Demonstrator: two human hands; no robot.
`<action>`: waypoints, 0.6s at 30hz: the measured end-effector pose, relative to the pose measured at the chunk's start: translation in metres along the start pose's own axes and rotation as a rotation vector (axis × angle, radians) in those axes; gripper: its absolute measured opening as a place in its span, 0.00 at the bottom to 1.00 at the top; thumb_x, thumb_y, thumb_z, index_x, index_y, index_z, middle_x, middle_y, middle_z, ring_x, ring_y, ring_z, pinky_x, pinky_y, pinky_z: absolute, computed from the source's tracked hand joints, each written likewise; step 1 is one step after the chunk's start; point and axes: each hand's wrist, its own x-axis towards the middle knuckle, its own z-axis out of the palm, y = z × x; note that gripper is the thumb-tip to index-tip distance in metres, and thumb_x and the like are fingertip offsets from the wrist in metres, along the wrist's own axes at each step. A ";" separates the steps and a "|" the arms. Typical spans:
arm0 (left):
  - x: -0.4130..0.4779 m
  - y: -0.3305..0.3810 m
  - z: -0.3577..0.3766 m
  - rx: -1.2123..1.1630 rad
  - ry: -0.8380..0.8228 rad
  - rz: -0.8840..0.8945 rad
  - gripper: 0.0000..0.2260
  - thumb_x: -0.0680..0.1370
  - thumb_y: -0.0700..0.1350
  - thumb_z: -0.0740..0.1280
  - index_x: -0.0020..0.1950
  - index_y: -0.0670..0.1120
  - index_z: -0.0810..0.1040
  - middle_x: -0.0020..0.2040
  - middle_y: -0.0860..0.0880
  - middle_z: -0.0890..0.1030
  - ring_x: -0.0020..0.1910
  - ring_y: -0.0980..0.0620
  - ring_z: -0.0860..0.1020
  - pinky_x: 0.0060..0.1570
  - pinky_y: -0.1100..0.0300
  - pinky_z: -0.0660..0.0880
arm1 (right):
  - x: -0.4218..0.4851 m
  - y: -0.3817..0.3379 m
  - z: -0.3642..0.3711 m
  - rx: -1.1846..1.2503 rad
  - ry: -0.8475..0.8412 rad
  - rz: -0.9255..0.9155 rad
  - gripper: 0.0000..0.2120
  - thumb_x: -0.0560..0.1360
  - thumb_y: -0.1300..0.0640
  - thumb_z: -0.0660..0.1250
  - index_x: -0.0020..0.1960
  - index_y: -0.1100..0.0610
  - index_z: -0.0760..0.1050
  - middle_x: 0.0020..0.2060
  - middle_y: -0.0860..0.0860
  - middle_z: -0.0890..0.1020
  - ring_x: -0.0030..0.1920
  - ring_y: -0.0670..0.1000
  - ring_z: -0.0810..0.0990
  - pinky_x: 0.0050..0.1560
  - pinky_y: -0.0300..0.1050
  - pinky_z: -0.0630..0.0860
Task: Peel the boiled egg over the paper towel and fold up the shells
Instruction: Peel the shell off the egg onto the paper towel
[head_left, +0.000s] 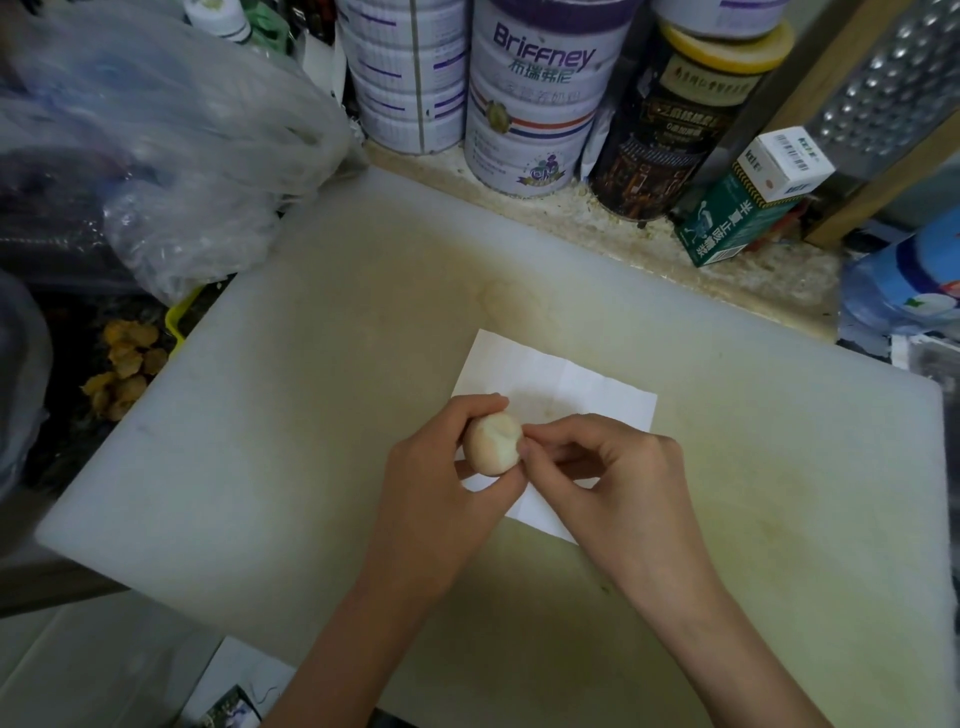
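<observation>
Pale boiled egg (492, 442) above white creased paper towel (561, 395)

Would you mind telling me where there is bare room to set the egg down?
The cutting board is bare left of the paper towel and right of it. The ledge behind is crowded with tins and boxes.

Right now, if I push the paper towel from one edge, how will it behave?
The paper towel looks thin and shows fold creases, so it is probably floppy and light. On the cutting board it would likely slide or bunch up. Nothing seems to weigh it down: the left hand holds the egg, and the right hand pinches at it.
</observation>
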 end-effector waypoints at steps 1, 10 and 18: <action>-0.001 0.000 0.000 0.009 -0.002 -0.003 0.20 0.68 0.41 0.76 0.52 0.61 0.77 0.51 0.66 0.80 0.50 0.64 0.80 0.44 0.73 0.75 | -0.001 0.000 0.001 -0.024 0.007 -0.010 0.05 0.70 0.61 0.73 0.42 0.52 0.84 0.36 0.42 0.85 0.37 0.38 0.82 0.40 0.31 0.78; -0.005 0.005 0.004 0.137 -0.009 -0.001 0.20 0.67 0.44 0.75 0.57 0.55 0.78 0.50 0.59 0.83 0.49 0.63 0.79 0.51 0.55 0.79 | -0.005 -0.006 0.005 -0.305 0.043 -0.039 0.04 0.71 0.58 0.69 0.38 0.54 0.81 0.32 0.47 0.84 0.32 0.49 0.82 0.36 0.48 0.78; -0.005 0.006 0.004 0.173 -0.017 0.043 0.20 0.68 0.45 0.75 0.58 0.54 0.78 0.52 0.60 0.82 0.51 0.64 0.78 0.52 0.60 0.77 | -0.004 -0.003 -0.002 -0.208 0.020 -0.070 0.04 0.72 0.58 0.69 0.41 0.53 0.81 0.35 0.45 0.84 0.35 0.44 0.82 0.39 0.45 0.80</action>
